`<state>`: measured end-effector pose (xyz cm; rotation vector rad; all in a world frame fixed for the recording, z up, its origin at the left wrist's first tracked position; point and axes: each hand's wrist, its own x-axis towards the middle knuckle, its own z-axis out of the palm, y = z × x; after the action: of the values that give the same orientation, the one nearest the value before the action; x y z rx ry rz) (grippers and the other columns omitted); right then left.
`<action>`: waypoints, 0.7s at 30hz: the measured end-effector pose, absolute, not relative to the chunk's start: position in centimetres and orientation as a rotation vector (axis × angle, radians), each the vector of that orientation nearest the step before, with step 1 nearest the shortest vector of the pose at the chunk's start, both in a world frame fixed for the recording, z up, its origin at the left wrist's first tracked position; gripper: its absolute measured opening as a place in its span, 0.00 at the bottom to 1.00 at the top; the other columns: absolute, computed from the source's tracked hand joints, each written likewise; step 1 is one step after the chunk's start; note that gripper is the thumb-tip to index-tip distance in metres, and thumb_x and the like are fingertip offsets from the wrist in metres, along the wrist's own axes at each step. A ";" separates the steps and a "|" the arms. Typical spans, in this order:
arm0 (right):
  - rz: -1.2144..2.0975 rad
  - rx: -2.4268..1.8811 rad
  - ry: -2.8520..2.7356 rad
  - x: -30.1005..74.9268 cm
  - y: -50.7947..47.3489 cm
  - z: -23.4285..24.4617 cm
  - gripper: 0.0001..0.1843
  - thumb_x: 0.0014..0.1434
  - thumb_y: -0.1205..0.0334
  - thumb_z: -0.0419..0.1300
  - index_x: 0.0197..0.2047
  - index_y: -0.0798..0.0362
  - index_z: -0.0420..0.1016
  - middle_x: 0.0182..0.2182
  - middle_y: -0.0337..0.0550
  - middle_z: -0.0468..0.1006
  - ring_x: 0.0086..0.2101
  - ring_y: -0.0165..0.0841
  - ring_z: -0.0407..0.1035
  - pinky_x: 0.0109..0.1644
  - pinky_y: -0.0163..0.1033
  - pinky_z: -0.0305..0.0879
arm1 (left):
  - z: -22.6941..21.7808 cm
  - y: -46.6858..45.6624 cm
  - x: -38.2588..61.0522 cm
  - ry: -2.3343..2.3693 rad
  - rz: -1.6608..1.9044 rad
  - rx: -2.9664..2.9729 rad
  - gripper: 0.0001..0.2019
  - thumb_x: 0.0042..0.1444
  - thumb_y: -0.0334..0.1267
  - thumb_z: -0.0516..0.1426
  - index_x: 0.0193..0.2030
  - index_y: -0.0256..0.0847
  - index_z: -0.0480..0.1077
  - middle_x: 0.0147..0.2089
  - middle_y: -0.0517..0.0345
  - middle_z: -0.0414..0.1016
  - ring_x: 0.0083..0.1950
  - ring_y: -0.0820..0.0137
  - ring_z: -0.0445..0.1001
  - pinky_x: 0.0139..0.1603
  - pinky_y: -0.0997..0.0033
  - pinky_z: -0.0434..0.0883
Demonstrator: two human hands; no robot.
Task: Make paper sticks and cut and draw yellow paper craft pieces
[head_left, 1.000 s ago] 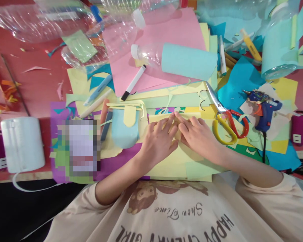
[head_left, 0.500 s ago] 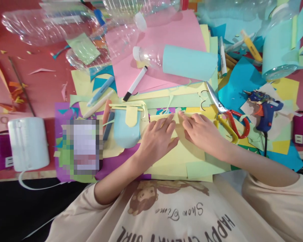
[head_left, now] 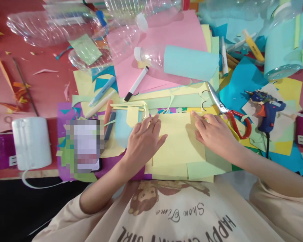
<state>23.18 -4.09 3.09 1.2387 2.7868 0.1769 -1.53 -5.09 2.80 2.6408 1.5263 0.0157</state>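
Observation:
A pale yellow sheet of paper (head_left: 178,137) lies in front of me at the table's near side. My left hand (head_left: 145,137) rests on its left part, fingers stretched toward the far edge. On the right part lies my right hand (head_left: 209,129), its index finger reaching to the far edge and the other fingers bent a little. Neither hand grips anything. Left of my left hand is a light blue paper piece (head_left: 122,127) with a yellow tab. Red- and yellow-handled scissors (head_left: 236,121) lie just beyond my right hand, the yellow loop partly hidden by it.
A clear bottle wrapped in light blue paper (head_left: 190,62) lies beyond the hands. A blue glue gun (head_left: 270,114) with a cord sits at right. At left are a blurred phone (head_left: 87,144) and a white case (head_left: 31,143). Markers, paper scraps and clear bottles (head_left: 53,27) crowd the far side.
My hands have moved apart along the far edge of the yellow paper, the left one going left and the right one going right. More of the sheet shows between them.

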 end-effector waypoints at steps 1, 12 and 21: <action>0.193 1.244 2.784 23.2 -4.1 3.2 0.23 0.63 0.67 0.51 0.58 0.72 0.67 0.54 0.59 0.76 0.42 0.44 0.67 0.43 0.46 0.64 | 2.8 -5.2 -1.6 1.535 0.003 2.638 0.19 0.64 0.39 0.51 0.56 0.28 0.67 0.62 0.40 0.70 0.60 0.51 0.69 0.50 0.54 0.68; 0.329 1.315 2.856 23.7 -4.6 2.6 0.24 0.64 0.62 0.52 0.54 0.76 0.69 0.46 0.63 0.79 0.47 0.45 0.65 0.43 0.45 0.62 | 2.7 -5.6 -1.7 1.612 -0.071 2.609 0.19 0.64 0.38 0.50 0.59 0.32 0.67 0.63 0.39 0.69 0.59 0.51 0.70 0.50 0.54 0.69; 0.347 1.398 2.910 24.2 -4.0 1.9 0.17 0.63 0.61 0.57 0.50 0.67 0.72 0.46 0.54 0.80 0.44 0.42 0.65 0.43 0.44 0.61 | 2.6 -5.4 -2.0 1.585 -0.012 2.747 0.17 0.64 0.37 0.50 0.55 0.31 0.68 0.60 0.41 0.72 0.55 0.53 0.72 0.47 0.57 0.69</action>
<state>24.25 -4.04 1.91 1.3980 2.9103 0.3474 -1.98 -5.41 2.57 2.7472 1.5852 -0.0124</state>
